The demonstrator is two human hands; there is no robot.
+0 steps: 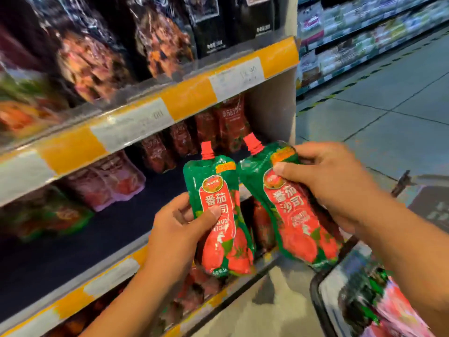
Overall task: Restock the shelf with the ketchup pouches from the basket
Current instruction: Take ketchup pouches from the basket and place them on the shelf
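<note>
The left hand (177,229), at lower centre of the frame, grips a ketchup pouch (218,215) with its thumb pressed across the red label and fingers curled behind. The right hand (332,183), at centre right, pinches a second pouch (294,210) near its top, thumb on the front. Both pouches stand nearly upright, red caps up, just beside each other in front of the dark middle shelf (73,239). The basket (318,295), at lower right, holds more pouches.

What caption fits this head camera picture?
Left hand and right hand each hold a ketchup pouch before the shelf.
</note>
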